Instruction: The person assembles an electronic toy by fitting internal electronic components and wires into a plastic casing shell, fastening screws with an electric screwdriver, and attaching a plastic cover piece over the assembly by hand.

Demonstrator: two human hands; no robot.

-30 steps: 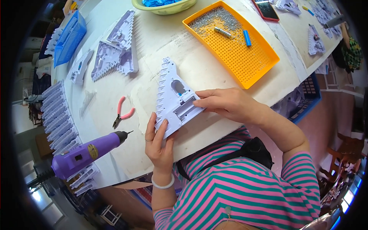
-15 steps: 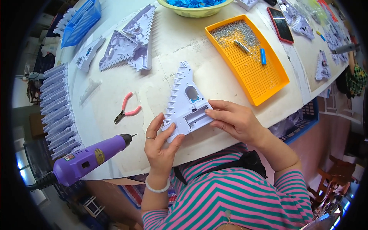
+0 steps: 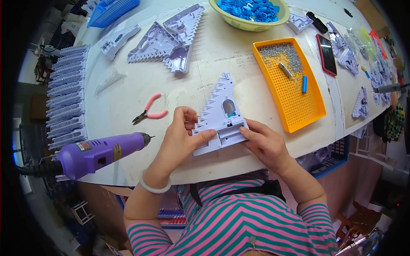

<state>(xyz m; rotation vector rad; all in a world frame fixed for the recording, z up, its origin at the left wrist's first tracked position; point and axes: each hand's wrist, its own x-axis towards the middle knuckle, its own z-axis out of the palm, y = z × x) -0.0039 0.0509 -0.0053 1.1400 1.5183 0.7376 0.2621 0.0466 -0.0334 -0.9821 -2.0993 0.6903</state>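
Observation:
A pale lilac, triangular plastic part with stepped edges [image 3: 220, 112] lies flat on the white table [image 3: 213, 59] right in front of me. My left hand [image 3: 181, 134] grips its lower left side, thumb pressed on top. My right hand [image 3: 262, 143] holds its lower right corner, fingertips on the rim. A small blue piece shows inside the arched opening in the part's middle.
A purple electric screwdriver [image 3: 96, 153] lies at the left near the table edge, pink pliers [image 3: 149, 113] beside it. An orange tray [image 3: 290, 83] holds screws, a green bowl [image 3: 252, 15] holds blue pieces. More lilac parts [image 3: 164, 40] lie behind; stacked parts [image 3: 66, 96] line the left edge. A phone [image 3: 326, 53] lies at the right.
The part has swung round so its point faces away from me, and both hands have shifted along with it toward the table's front edge. My view has also moved.

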